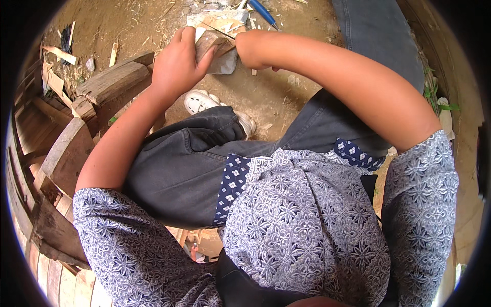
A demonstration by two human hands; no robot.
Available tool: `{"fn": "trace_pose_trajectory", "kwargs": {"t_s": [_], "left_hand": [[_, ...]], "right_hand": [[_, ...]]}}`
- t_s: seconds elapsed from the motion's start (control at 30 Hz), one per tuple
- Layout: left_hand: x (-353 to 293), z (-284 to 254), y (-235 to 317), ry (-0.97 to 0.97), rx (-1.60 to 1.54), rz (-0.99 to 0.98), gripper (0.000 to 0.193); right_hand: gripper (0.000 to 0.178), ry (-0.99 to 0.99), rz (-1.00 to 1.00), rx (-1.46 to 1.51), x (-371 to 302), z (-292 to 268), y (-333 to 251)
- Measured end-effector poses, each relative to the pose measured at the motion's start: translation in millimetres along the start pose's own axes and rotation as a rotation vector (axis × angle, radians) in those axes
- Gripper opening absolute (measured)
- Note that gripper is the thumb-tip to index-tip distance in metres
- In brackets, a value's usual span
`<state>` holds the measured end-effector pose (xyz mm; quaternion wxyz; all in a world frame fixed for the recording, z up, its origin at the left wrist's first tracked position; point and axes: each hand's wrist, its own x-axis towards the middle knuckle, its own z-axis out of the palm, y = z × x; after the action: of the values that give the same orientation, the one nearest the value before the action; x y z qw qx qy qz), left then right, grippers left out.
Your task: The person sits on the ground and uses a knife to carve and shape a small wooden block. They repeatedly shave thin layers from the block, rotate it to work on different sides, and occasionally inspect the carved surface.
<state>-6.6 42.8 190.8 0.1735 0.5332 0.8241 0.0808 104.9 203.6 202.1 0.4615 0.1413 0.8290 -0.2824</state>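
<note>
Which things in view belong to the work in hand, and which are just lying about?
In hand:
- wooden block, gripped by the left hand
- thin dark strip, running to the right hand, its grip hidden

Apparently lying about:
- blue pen-like tool
- pale wood strip
- small grey lump

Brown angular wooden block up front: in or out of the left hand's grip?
In. The left hand clasps the brown angular wooden block, thumb against its near side.
</note>
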Motion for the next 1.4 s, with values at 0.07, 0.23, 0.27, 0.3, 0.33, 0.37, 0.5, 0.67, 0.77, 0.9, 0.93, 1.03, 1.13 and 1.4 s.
{"fn": "trace_pose_trajectory", "kwargs": {"t_s": [0.07, 0.23, 0.27, 0.3, 0.33, 0.37, 0.5, 0.67, 0.77, 0.9, 0.93, 1.03, 1.13, 1.4], "left_hand": [[0.2, 0.5, 0.2, 0.002, 0.002, -0.004, 0.045], [3.7, -0.5, -6.3, 0.004, 0.05, 0.005, 0.049], [2.1, -0.6, -7.0, -0.005, 0.057, -0.002, 0.049], [0.8, -1.9, -7.9, -0.008, 0.068, -0.01, 0.048], [2.0, -2.9, -8.4, -0.011, 0.079, -0.015, 0.048], [3.9, -3.9, -8.5, -0.009, 0.08, -0.025, 0.047], [4.6, -3.2, -8.4, -0.019, 0.099, -0.033, 0.047], [2.5, -1.1, -4.0, -0.006, 0.088, -0.017, 0.046], [0.4, 3.8, -3.3, 0.016, 0.089, -0.001, 0.046], [-2.4, 6.0, -3.5, 0.05, 0.083, 0.022, 0.047], [-2.3, 4.7, -1.1, 0.049, 0.063, 0.016, 0.046], [-1.1, 5.3, 0.1, 0.041, 0.037, 0.014, 0.046], [0.2, 6.0, -1.3, 0.042, 0.034, 0.017, 0.047], [0.4, 0.8, -2.2, 0.024, 0.101, -0.001, 0.047]], "right_hand": [[0.027, 0.073, -0.044, 0.005, 1.8, 2.7, -1.3], [0.031, 0.136, -0.069, -0.153, 28.1, 7.6, -9.3], [0.032, 0.127, -0.058, -0.147, 29.6, 7.8, -11.3], [0.034, 0.123, -0.049, -0.146, 29.8, 7.6, -10.6], [0.034, 0.203, -0.062, -0.082, 33.0, 14.5, -4.6], [0.035, 0.283, -0.076, -0.017, 34.5, 24.0, 2.8], [0.035, 0.328, -0.076, 0.101, 30.2, 29.8, 17.3], [0.027, 0.223, -0.131, -0.05, 10.1, 24.7, 22.9], [0.026, 0.146, -0.075, -0.072, -3.4, 17.3, 13.7], [0.026, 0.051, -0.013, -0.128, -6.4, -1.6, -1.1], [0.027, 0.03, -0.006, -0.155, -6.3, -5.7, -3.7], [0.028, 0.04, -0.027, -0.22, 1.8, -8.1, -6.4], [0.029, 0.161, -0.074, -0.187, 25.3, 0.7, -0.5], [0.03, 0.279, -0.108, -0.061, 35.1, 30.4, 21.2]]}}
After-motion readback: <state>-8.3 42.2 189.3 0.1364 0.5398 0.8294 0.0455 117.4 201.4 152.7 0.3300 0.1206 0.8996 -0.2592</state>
